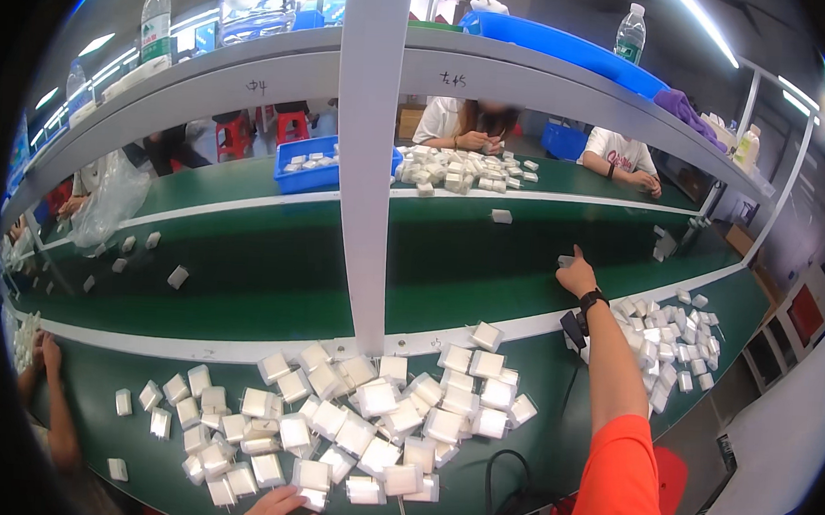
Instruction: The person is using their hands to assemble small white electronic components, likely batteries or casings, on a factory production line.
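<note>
My right arm, in an orange sleeve with a dark wristband, reaches out over the green belt. My right hand [577, 275] is closed on a small white charger block [564, 262], its index finger raised. At the lower edge, my left hand [273, 509] is only partly in view. Its fingers are apart, the tips beside a white charger block [312, 498] at the pile's near edge. The pile of white charger blocks [355, 434], many with clear film around them, spreads over the green table in front of me; some show thin metal prongs.
A white post [369, 162] and shelf [254, 77] stand before me. Loose blocks lie on the belt [467, 288]. Another pile [669, 341] sits at right, near a black cable [505, 458]. Across are a blue bin [306, 182] and co-workers; another person's hand [48, 355] shows at left.
</note>
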Demonstrator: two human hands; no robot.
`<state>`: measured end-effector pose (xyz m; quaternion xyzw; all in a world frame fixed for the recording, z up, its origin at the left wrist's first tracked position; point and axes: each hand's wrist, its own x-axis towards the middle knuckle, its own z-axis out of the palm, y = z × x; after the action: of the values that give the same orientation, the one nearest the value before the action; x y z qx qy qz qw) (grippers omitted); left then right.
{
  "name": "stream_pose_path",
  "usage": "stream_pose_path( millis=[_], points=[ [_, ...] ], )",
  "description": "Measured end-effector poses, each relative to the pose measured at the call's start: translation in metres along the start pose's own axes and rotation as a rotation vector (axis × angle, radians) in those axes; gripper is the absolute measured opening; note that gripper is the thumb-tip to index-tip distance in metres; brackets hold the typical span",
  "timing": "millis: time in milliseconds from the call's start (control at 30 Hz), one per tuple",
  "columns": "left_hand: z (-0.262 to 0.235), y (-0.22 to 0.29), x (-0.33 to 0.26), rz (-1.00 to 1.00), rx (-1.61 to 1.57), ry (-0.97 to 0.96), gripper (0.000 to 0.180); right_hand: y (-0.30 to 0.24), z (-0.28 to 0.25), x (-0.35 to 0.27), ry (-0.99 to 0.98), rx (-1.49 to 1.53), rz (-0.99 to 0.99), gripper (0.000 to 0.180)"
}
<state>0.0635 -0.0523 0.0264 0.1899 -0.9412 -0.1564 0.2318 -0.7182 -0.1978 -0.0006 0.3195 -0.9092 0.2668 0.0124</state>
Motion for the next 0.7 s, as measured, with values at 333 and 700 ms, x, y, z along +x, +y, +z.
stream_pose_path(
  millis=[333,700],
  points=[
    [0.001,-0.007,0.0,0.021,-0.002,0.044,0.052,-0.014,-0.011,0.008,-0.024,-0.269,-0.029,0.051],
    [0.001,-0.005,-0.011,0.02,0.101,0.008,0.058,-0.116,-0.081,-0.159,-0.547,0.3,-0.547,0.049]
  ],
)
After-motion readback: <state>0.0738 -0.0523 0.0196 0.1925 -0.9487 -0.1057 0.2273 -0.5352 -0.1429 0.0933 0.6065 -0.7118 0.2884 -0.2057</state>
